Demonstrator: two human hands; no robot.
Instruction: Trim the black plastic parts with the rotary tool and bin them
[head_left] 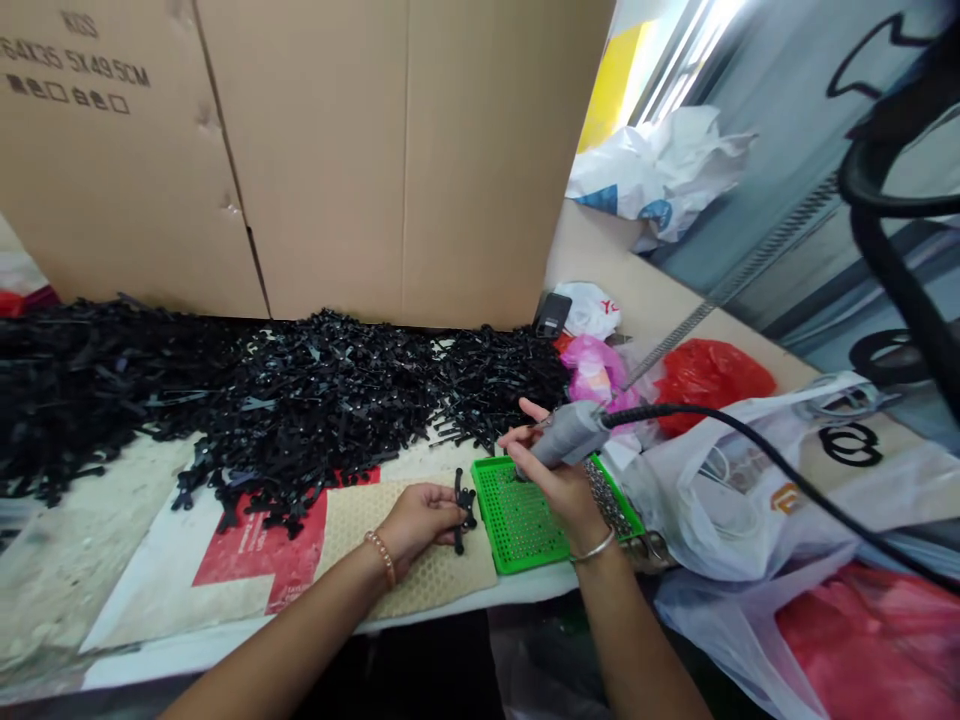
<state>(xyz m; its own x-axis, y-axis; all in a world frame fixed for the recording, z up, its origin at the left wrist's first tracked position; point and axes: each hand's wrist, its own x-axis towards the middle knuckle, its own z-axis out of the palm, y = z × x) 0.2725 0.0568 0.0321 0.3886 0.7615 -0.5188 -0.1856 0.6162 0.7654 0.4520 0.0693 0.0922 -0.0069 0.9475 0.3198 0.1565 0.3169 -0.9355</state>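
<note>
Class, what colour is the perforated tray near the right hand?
The tray is bright green, seen best in the head view.

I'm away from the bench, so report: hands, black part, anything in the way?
Left hand pinching black part over tan mat. Right hand gripping grey tool over green tray. Black heap beyond mat; cord off rightward, clear of left hand.

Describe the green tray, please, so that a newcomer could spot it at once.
Start at the tall cardboard and drop past the black parts heaped before it. Right of the tan mat, under the right hand, lies the tray. Its bright green, patterned with a fine grid, sets it apart from the mat.
</note>
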